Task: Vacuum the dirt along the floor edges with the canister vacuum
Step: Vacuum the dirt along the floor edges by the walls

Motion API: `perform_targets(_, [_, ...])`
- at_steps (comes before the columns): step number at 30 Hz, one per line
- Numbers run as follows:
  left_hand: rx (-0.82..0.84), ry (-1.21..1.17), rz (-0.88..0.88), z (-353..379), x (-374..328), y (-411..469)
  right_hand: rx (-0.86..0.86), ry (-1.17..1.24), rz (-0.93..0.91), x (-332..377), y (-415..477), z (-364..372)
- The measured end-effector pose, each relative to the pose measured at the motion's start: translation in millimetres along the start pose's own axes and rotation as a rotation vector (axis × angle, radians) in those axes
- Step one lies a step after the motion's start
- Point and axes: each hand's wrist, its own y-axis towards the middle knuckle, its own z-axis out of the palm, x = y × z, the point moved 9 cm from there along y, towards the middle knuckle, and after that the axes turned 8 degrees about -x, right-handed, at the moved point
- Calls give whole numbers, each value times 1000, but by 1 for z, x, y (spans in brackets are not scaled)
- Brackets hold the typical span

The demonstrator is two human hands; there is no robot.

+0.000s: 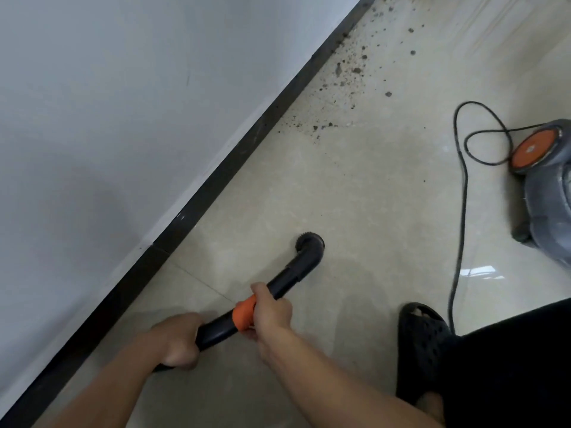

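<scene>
Gripping the wand (279,284), left grip (177,341) and right grip (270,313) close around it; nozzle (309,244) sits short of the dirt (349,72).

The pale beige tiled floor (355,186) looked glossy and smooth; the white painted wall (108,103) was matt; the black curved plastic vacuum wand (287,278) had a dull sheen; the black perforated rubbery sandal (423,332) looked matt.

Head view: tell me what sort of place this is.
Probably an indoor room, perhaps in a home: glossy tiled floor, plain white wall with dark baseboard, and a canister vacuum beside scattered dirt.
</scene>
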Motion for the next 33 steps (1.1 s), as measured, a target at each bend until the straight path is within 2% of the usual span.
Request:
perform_targets(6, [-180, -148, 11, -44, -35, 24, 24, 15, -132, 89, 23, 5])
perform_targets(13, [-123, 19, 153, -51, -121, 37, -147, 147, -119, 107, 47, -77])
perform_targets(17, [-69, -42, 113, -53, -119, 44, -34, 161, -79, 117, 46, -67])
perform_targets(19, [-90, -76, 106, -63, -122, 49, 53, 240, -65, 127, 41, -56])
perform_targets(21, [-134, -64, 152, -75, -143, 53, 64, 307, -89, 135, 44, -59])
perform_targets(24, [-243, -1, 287, -87, -198, 52, -88, 416, -141, 155, 59, -98])
perform_targets(28, [-312, -101, 382, -96, -258, 61, -275, 509, -192, 204, 79, -177])
perform_targets(33, [-297, -193, 454, -96, -311, 72, -306, 473, -204, 251, 107, -244])
